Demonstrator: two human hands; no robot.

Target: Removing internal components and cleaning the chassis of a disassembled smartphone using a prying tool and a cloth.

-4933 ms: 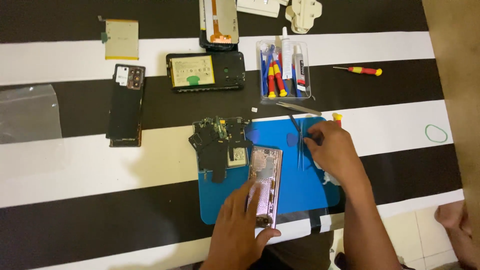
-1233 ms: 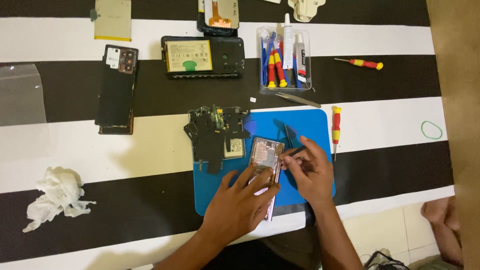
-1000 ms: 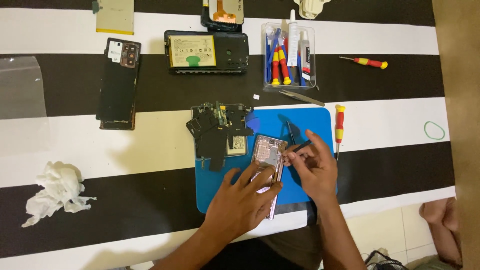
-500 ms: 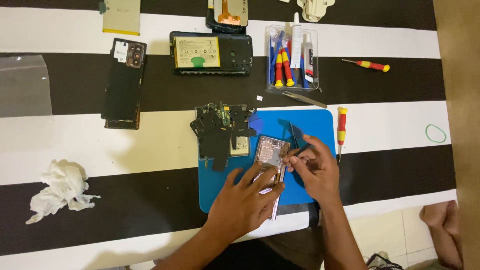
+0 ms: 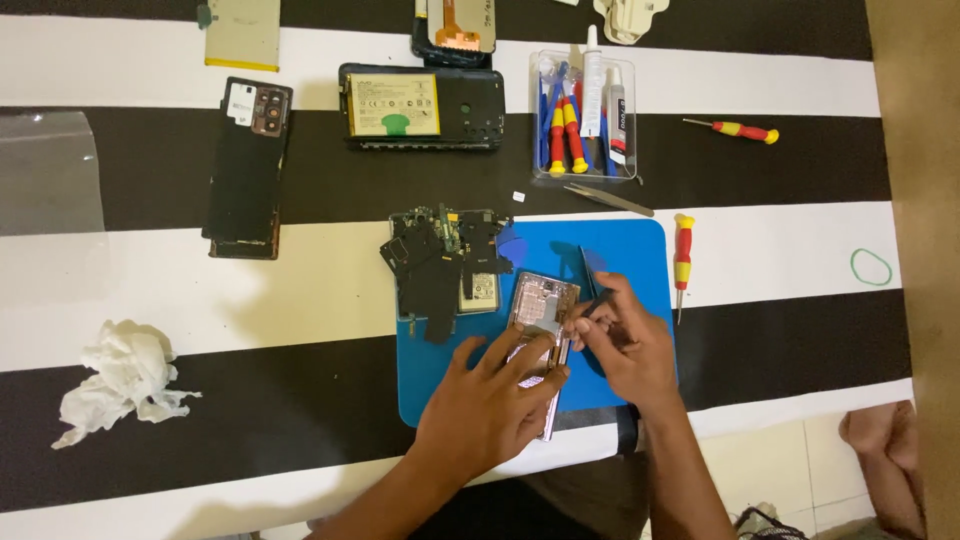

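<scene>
Lowest in the frame, the left hand (image 5: 490,405) lies flat with fingers spread over the lower half of an opened phone frame (image 5: 541,318), pinning it to the blue work mat (image 5: 640,255). Just right of it, the right hand (image 5: 625,340) is closed narrow around a dark slim tool (image 5: 590,287), thumb and forefinger pinched, the tip meeting the phone frame near its upper right edge (what exactly the tip touches is too small to tell). The phone frame sits slightly below the centre of the picture, tilted, its pinkish inner side up.

Just left of it on the mat's upper left corner rests a black circuit board assembly (image 5: 440,265). A red and yellow screwdriver (image 5: 683,255) lies upright just off the mat's right edge. At lower left, well apart, is a crumpled white tissue (image 5: 125,378); at far right a green rubber band (image 5: 871,267).

Higher up, metal tweezers (image 5: 608,199) lie just below a clear tray (image 5: 585,115) of red, yellow and blue tools and glue tubes. Left of the tray sits a phone body with a yellow battery (image 5: 420,106), and further left a black back cover (image 5: 247,168). A second small screwdriver (image 5: 733,130) lies to the tray's right. All rest on a black and white striped table (image 5: 760,75).
</scene>
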